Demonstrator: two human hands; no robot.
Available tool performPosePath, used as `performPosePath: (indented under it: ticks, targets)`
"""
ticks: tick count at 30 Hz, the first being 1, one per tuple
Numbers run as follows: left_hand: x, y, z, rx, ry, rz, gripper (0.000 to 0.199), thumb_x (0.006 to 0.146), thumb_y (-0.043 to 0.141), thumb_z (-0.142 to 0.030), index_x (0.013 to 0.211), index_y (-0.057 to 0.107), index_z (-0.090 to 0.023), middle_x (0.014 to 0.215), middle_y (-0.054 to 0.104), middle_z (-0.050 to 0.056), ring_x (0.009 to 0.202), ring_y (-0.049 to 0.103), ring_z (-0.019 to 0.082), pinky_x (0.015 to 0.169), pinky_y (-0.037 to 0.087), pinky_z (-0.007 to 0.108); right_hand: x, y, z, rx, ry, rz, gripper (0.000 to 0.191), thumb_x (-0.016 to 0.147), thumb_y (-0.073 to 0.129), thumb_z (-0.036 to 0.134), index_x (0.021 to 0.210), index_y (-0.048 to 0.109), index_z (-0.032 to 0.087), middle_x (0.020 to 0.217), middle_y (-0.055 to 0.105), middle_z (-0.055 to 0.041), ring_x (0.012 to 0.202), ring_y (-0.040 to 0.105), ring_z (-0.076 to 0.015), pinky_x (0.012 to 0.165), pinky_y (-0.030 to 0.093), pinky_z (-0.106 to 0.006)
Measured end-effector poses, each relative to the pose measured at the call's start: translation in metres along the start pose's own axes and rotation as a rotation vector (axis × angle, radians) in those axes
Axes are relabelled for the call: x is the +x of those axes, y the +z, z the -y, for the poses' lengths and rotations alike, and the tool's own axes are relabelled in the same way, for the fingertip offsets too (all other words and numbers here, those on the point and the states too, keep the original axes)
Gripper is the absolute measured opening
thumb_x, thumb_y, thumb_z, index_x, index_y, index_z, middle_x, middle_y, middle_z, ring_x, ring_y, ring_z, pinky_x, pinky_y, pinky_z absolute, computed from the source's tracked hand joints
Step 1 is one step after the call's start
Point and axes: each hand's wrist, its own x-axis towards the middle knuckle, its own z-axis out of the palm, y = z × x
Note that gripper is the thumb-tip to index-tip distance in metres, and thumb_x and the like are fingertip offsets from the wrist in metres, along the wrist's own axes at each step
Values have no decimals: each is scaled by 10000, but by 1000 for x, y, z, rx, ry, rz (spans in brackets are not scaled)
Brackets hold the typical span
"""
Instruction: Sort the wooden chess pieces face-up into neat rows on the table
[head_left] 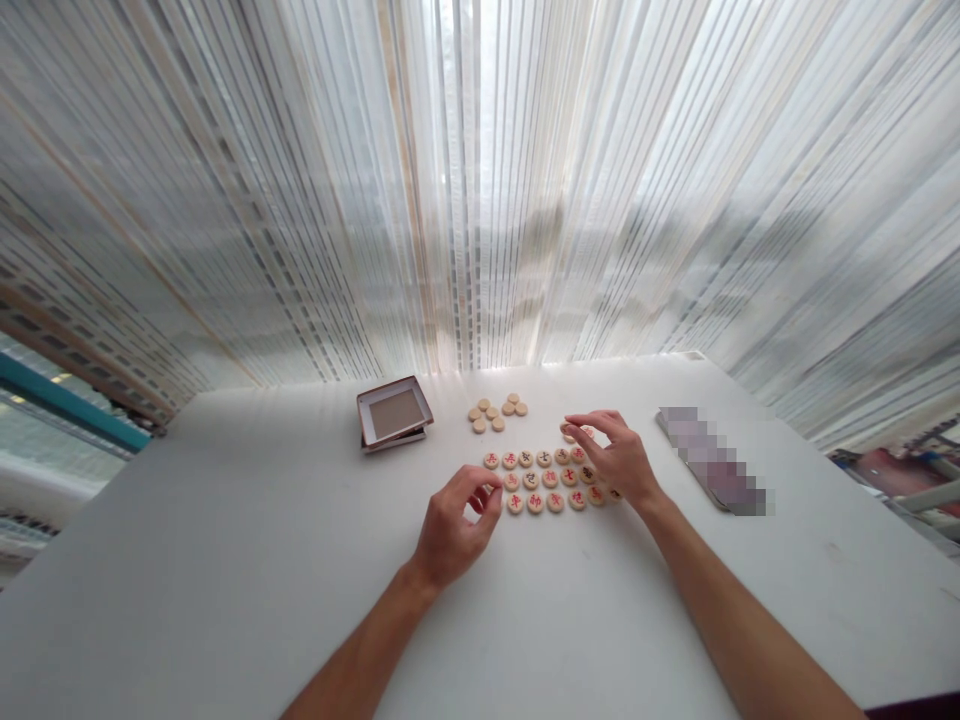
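Round wooden Chinese chess pieces (pixel 550 479) lie face up in three rows on the white table, marked with red or dark characters. At the left end of these rows, my left hand (pixel 459 525) has thumb and forefinger pinched together; what lies between them, if anything, is hidden. My right hand (pixel 621 460) reaches over the right end of the rows, its fingertips closed on a Chinese chess piece (pixel 566 429) just behind the back row. Another piece (pixel 588 433) shows partly beside those fingers. The right hand covers some pieces at the row ends.
Several pieces with blank sides up (pixel 491 413) lie loosely behind the rows. An open shallow box (pixel 395 411) sits at the back left. A flat, pixelated object (pixel 709 460) rests on the table (pixel 247 560) at right. Pale striped curtains (pixel 480 200) hang behind the table.
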Motion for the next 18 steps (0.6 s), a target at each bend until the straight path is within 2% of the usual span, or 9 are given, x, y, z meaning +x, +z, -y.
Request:
performPosePath:
  ticks: [6,12,18]
  targets:
    - [-1,-1,3,70,20,24,101,910,557,-209,962,643,-209,864,676,29,652,626,126,642,543,243,6,7,-14,-30,134,136,231,880,653,438,1020,749,281,980,704,-46,951,652,-219,896,504,-382]
    - [-1,-4,7,117,26,26,108,908,560,-204,970,649,-211,806,677,16,642,619,131,657,531,248,21,11,-15,-136,107,292,205,893,628,398,1001,759,283,981,694,-52,976,639,-229,898,498,-393]
    - [0,-7,7,145,45,33,98,913,551,-207,963,635,-209,806,677,17,640,625,131,659,531,245,29,16,-23,-167,99,353,169,874,659,364,959,775,276,952,687,-70,991,628,-238,906,490,-377]
